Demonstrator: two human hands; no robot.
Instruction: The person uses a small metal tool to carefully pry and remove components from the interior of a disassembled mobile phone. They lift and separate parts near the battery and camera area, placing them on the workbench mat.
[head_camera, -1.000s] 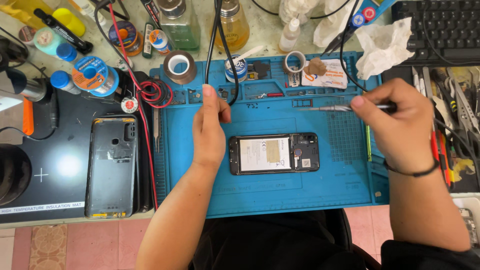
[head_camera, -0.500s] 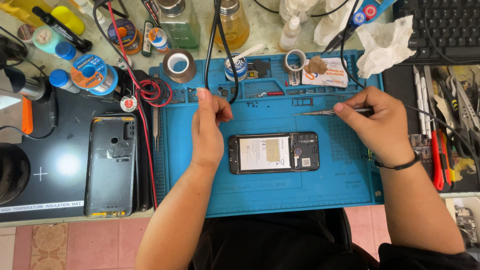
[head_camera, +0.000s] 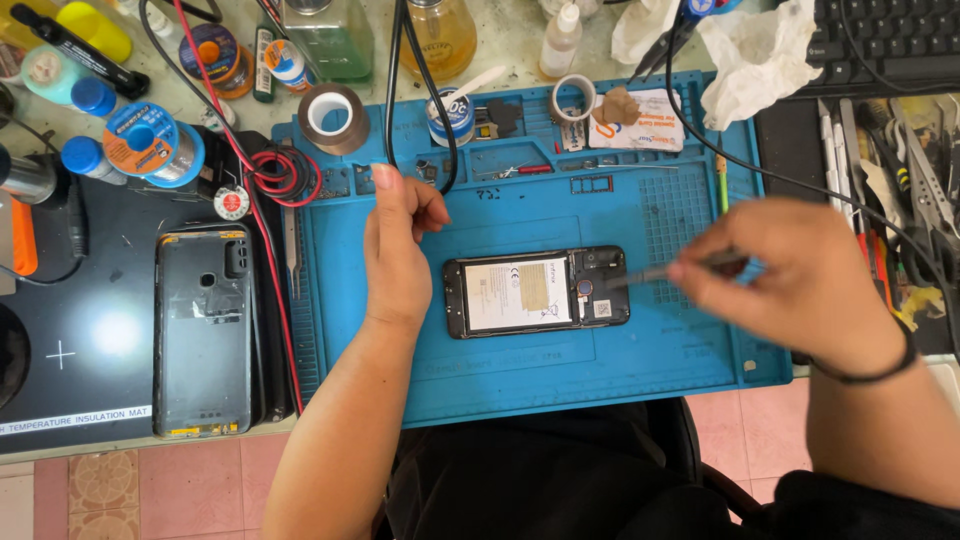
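Nearest edge: we see a pink tiled floor (head_camera: 150, 490) below the bench and our dark clothing between our forearms.
Blue repair mat (head_camera: 520, 380): it covers the middle of the bench, its front edge closest to us.
Opened phone (head_camera: 537, 291): it lies flat on the mat, back cover off, lengthwise left to right, with a pale battery in the middle and the camera end to our right.
Right hand (head_camera: 790, 285): blurred; our fingers are pinched together on a thin metal tool (head_camera: 660, 272), tweezers as far as we can tell, whose tip rests at the phone's camera end.
Wristband (head_camera: 880, 372): a dark band circles our right wrist.
Left hand (head_camera: 395, 250): it rests on the mat just left of the phone, fingers loosely curled and holding nothing; we cannot tell whether it touches the phone's edge.
Back cover (head_camera: 203, 330): a grey phone shell lies face up on the black insulation mat (head_camera: 80, 390), well apart from the phone.
Red wire (head_camera: 285, 175): coiled at the blue mat's far left corner.
Tape roll (head_camera: 333, 117): brown, on that same corner.
Solder spool (head_camera: 150, 145): blue, farther left.
Glass bottles (head_camera: 330, 35): along the far edge.
Keyboard (head_camera: 890, 40): black, far right corner.
Crumpled tissue (head_camera: 755, 60): white, beside the keyboard.
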